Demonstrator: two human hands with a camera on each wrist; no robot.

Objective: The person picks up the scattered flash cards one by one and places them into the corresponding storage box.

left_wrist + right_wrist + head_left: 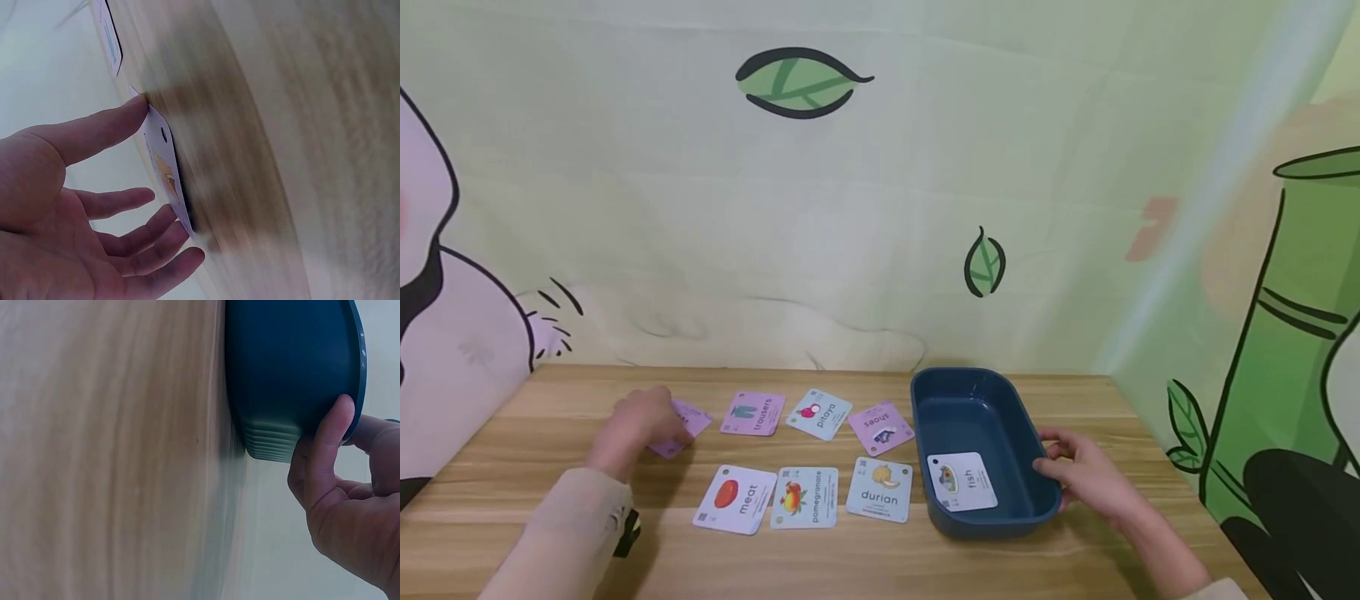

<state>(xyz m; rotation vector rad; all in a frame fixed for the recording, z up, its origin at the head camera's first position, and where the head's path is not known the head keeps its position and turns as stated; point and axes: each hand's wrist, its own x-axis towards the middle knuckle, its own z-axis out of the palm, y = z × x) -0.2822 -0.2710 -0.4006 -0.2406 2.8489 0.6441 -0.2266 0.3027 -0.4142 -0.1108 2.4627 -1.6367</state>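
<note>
Pale cloth backdrop (880, 208) is hanging behind, looking creased and printed. Surface (1000, 567) is carrying everything, showing banded wood grain. Blue bin (985, 527) is standing at the right end of the cards, probably for easy reach; smooth, glossy, plastic-looking, rounded corners, fine ridges showing on its outer end. Right hand (1086, 477) is gripping the bin's right rim, likely steadying it. Left hand (643, 423) is pinching the purple card (694, 417) at far left, its grip spanning opposite edges, presumably because a flat card is offering little else to hold. Fish card (951, 492) is lying inside the bin, near end. Trousers card (752, 414), pitaya card (820, 414) and shoes card (882, 428) are forming a back row; meat card (735, 498), pomegranate card (805, 498) and durian card (880, 490) are lying in front, spaced apart, seemingly for readability. All are looking thin, stiff, round-cornered.
</note>
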